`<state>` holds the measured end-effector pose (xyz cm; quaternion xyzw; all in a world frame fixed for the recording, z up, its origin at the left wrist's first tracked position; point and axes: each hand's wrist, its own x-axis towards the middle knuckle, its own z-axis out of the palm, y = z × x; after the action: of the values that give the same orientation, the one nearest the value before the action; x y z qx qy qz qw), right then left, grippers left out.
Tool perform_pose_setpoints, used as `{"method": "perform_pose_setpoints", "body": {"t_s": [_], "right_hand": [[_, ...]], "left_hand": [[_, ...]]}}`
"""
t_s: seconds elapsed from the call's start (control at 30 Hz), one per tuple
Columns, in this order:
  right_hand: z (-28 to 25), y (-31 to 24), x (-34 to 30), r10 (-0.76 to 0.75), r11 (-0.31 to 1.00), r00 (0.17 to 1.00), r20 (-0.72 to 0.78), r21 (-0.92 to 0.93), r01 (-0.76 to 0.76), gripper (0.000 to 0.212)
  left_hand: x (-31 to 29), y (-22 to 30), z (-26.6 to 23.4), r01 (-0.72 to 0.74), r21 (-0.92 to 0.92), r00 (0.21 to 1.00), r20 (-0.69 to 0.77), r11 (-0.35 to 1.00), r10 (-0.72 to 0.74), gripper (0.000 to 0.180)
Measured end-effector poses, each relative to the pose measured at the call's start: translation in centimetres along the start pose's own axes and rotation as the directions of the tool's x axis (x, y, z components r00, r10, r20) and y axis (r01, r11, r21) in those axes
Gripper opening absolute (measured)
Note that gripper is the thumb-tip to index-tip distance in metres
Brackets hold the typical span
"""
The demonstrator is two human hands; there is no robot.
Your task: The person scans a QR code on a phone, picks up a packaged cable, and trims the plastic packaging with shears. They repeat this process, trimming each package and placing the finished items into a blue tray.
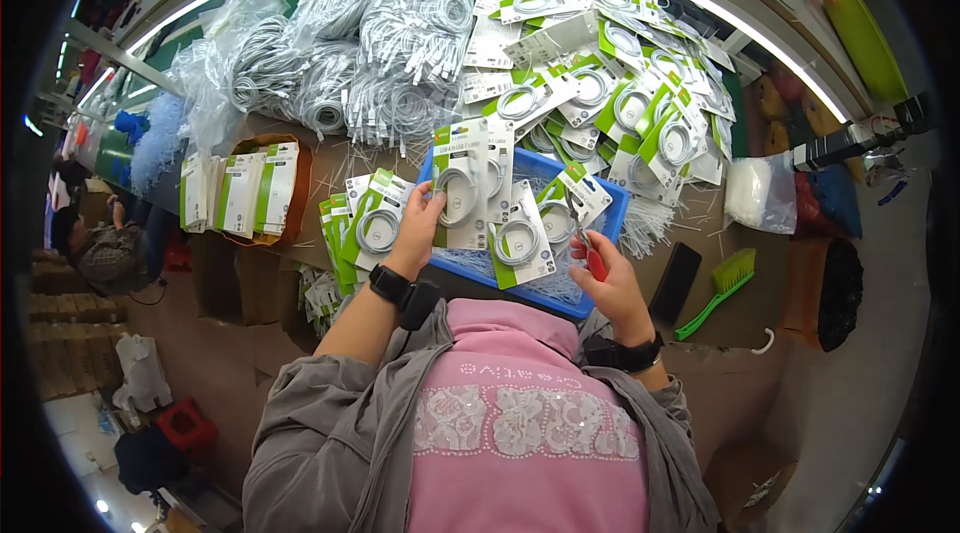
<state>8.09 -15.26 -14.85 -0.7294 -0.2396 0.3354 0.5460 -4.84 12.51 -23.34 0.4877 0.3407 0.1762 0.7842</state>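
My left hand [418, 228] grips a white and green cable card [460, 178] by its left edge, and a coiled white cable sits on the card's front. In my right hand [612, 283] is a pair of red-handled cutters [594, 259], its metal tip pointing up and away from me. Under both hands lies a blue tray [622, 218] with more carded cables [522, 241] in it and thin white clippings [560, 283] on its bottom. To the left of my left hand, several carded cables [376, 225] lean together on the table.
Bagged cable coils [415, 23] fill the back, and carded cables [640, 103] pile up at back right. An orange-rimmed box [300, 195] of flat cards stands left. A black phone-like slab [676, 283] and a green brush [722, 291] lie right. A person [110, 248] sits far left.
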Motion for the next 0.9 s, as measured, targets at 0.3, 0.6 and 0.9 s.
{"method": "perform_pose_setpoints", "body": {"t_s": [0.3, 0.6, 0.9], "right_hand": [[1.2, -8.6, -0.9, -0.475, 0.793, 0.879, -0.039, -0.452, 0.408, 0.051], [1.3, -10.1, -1.3, -0.576, 0.551, 0.817, 0.019, -0.729, 0.405, 0.06], [1.4, -10.0, -1.3, -0.572, 0.547, 0.82, 0.028, -0.731, 0.407, 0.059]], "left_hand": [[-5.9, 8.6, 2.4, 0.526, -0.585, 0.775, 0.628, 0.618, -0.065, 0.07], [-8.3, 10.0, 3.6, 0.585, -0.548, 0.749, 0.648, 0.598, -0.138, 0.077], [-9.5, 9.8, 3.6, 0.534, -0.53, 0.788, 0.595, 0.659, -0.16, 0.08]]}}
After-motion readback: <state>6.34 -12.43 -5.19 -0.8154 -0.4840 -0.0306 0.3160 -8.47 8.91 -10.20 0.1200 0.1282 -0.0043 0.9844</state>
